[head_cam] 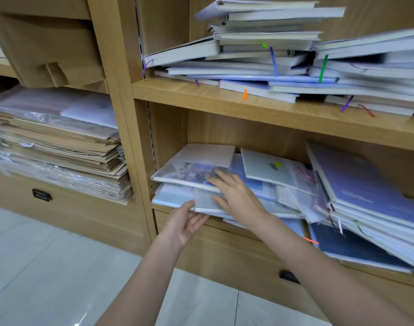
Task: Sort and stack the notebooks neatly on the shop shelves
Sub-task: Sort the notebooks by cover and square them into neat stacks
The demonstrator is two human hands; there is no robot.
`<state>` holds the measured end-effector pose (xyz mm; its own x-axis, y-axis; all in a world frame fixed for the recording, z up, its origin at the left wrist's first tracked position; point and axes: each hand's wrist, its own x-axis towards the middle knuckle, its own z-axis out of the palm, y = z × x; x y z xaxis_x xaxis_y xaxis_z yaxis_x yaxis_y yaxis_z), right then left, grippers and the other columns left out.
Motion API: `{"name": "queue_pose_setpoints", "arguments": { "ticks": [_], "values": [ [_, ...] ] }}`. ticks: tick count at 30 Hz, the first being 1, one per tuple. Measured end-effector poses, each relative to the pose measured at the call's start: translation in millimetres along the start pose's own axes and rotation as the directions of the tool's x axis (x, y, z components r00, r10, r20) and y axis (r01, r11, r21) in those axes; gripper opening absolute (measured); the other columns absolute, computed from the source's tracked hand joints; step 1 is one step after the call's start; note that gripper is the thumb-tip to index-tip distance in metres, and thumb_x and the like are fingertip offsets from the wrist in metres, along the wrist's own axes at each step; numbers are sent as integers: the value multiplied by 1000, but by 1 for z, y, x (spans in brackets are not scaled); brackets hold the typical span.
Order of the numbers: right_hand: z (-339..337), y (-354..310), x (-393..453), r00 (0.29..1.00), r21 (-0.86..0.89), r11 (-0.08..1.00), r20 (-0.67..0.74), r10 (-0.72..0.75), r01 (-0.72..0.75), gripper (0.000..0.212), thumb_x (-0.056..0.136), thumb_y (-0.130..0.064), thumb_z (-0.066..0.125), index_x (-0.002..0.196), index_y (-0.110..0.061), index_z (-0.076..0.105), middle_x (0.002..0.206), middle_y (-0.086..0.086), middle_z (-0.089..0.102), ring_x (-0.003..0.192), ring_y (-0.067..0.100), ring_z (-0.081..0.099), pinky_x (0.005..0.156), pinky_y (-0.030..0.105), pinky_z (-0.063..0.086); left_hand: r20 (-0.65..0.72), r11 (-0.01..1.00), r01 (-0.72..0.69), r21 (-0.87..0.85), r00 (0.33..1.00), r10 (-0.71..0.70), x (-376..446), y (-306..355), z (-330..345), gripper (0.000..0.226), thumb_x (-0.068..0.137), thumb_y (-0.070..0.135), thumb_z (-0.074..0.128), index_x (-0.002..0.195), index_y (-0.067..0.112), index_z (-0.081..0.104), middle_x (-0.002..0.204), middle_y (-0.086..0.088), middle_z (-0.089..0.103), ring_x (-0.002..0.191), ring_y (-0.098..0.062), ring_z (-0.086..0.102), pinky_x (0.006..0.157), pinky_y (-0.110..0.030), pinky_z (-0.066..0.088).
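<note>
A messy pile of notebooks lies on the lower shelf (pixel 215 222). On the left of it a white notebook with a blue picture cover (pixel 192 168) tops a small stack. My right hand (pixel 234 196) lies flat on this stack, fingers straight, touching the picture notebook and a plastic-wrapped notebook (pixel 203 201) under it. My left hand (pixel 186 222) is palm up at the shelf's front edge, its thumb and fingers around the front edge of that wrapped notebook. A large purple notebook (pixel 366 184) leans on the right. More notebooks (pixel 260 55) are heaped on the upper shelf (pixel 224 97).
To the left, another shelf unit holds brown paper bags (pixel 60 147) in stacks and plastic-wrapped sheets. Drawers with black handles (pixel 41 195) sit under both units. A shiny tiled floor (pixel 48 267) spreads below. An upright wooden post (pixel 121 102) divides the units.
</note>
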<state>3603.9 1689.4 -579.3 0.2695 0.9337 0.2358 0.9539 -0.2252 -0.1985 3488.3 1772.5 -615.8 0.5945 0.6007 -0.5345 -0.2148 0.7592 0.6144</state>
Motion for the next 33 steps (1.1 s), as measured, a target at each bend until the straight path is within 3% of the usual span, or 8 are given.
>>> {"name": "queue_pose_setpoints", "arguments": {
  "ticks": [6, 12, 15, 21, 26, 28, 31, 33],
  "values": [
    [8, 7, 39, 994, -432, 902, 90, 64, -19, 38, 98, -18, 41, 135, -19, 44, 129, 3, 56, 117, 26, 49, 86, 34, 43, 34, 1000, 7, 22, 999, -8, 5, 1, -9, 23, 93, 4, 50, 115, 0, 46, 89, -20, 63, 81, -28, 62, 81, -40, 47],
    [-14, 8, -5, 982, -49, 999, 190, 20, -11, 60, 94, -44, 47, 147, -23, 27, 154, -2, 25, 138, 19, 26, 109, 31, 26, 62, 993, -112, 38, 992, 109, -4, -1, -10, 11, 90, -3, 50, 101, -5, 52, 77, -17, 68, 64, -23, 70, 59, -29, 59],
    [-17, 12, -47, 943, -175, 980, 299, 148, -98, 69, 90, -52, 48, 147, -20, 24, 155, -4, 22, 139, 16, 25, 107, 31, 30, 48, 983, -179, 33, 983, 177, -18, -1, -10, 17, 89, -4, 52, 105, -6, 51, 85, -19, 66, 63, -22, 70, 57, -28, 59],
    [-32, 11, -56, 953, -300, 948, 240, 187, -110, 62, 90, -57, 42, 137, -17, 34, 135, 3, 48, 119, 25, 49, 87, 33, 42, 17, 956, -288, 61, 958, 287, -49, 14, -6, 26, 86, -6, 55, 111, -7, 49, 86, -22, 65, 64, -24, 70, 62, -30, 59],
    [-39, 46, -80, 915, -504, 860, 303, 266, -82, 44, 89, -1, 47, 130, -13, 38, 124, 5, 53, 108, 26, 56, 74, 34, 42, -5, 955, -281, 94, 959, 282, -74, 19, -22, 22, 87, -4, 55, 108, -4, 49, 89, -23, 65, 68, -25, 69, 60, -28, 59],
    [-45, 53, -86, 934, -547, 829, 224, 279, -116, 28, 89, 0, 47, 115, -12, 48, 109, 7, 60, 97, 27, 61, 67, 31, 40, -3, 949, -276, 155, 960, 280, -85, 21, -33, 17, 88, -2, 55, 103, -6, 51, 89, -24, 66, 67, -24, 70, 59, -26, 58],
    [-45, 35, -84, 979, -89, 976, 38, 202, -198, 19, 97, -22, 44, 105, -13, 59, 95, 10, 67, 90, 28, 63, 73, 35, 48, 24, 926, -293, 236, 955, 296, -108, 25, -45, 20, 87, -2, 55, 105, -8, 52, 82, -22, 69, 66, -23, 70, 59, -25, 58],
    [-43, 0, -77, 977, 262, 950, 170, 130, -172, 32, 96, -35, 48, 121, -17, 57, 116, 5, 64, 106, 19, 59, 89, 32, 46, 94, 872, -349, 343, 936, 338, -130, 36, -47, 17, 86, -1, 57, 100, -9, 55, 77, -18, 71, 67, -23, 70, 62, -26, 59]
  ]
}}
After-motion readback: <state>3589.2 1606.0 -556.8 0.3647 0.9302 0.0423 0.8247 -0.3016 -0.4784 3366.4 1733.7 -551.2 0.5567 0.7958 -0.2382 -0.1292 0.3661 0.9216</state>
